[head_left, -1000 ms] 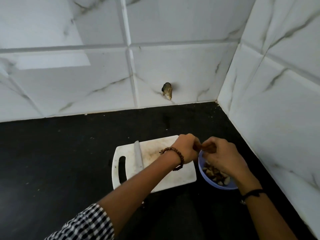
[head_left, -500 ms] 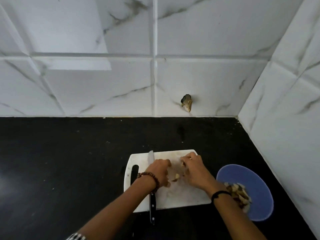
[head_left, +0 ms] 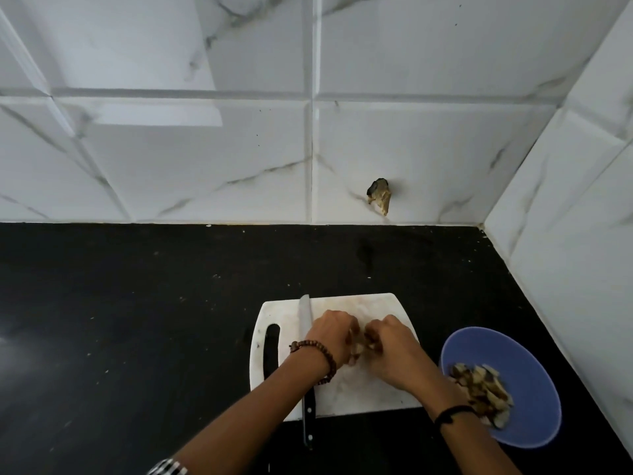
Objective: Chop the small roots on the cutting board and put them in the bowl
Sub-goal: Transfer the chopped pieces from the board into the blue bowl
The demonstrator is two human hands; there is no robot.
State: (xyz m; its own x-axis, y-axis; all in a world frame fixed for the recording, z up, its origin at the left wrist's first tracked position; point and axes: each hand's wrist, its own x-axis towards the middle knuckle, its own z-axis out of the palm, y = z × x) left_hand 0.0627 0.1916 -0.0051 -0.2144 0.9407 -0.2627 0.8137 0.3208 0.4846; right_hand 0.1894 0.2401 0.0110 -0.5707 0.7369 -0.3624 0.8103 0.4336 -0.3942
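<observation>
- 2 hands: your left hand [head_left: 334, 332] & right hand [head_left: 390, 344] curl over root bits [head_left: 358, 349] mid cutting board [head_left: 359, 395]; fingertips hidden, can't tell grip.
- 1 knife [head_left: 305, 313], partly under left wrist.
- 1 bowl [head_left: 534, 354], right, w/ chopped bits [head_left: 483, 385].

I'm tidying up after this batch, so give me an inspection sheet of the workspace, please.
Surface: black countertop, pale specks.
Job's things: white cutting board; root pieces on it between the hands; more chopped pieces in the blue bowl right of it; knife lying on the board, handle overhanging the near edge.
Clutter: nothing seen.
Hands: left hand and right hand both curl round the root pieces.
Cables: nothing seen.
Surroundings: marbled white wall tiles; a broken hole in the back wall.
</observation>
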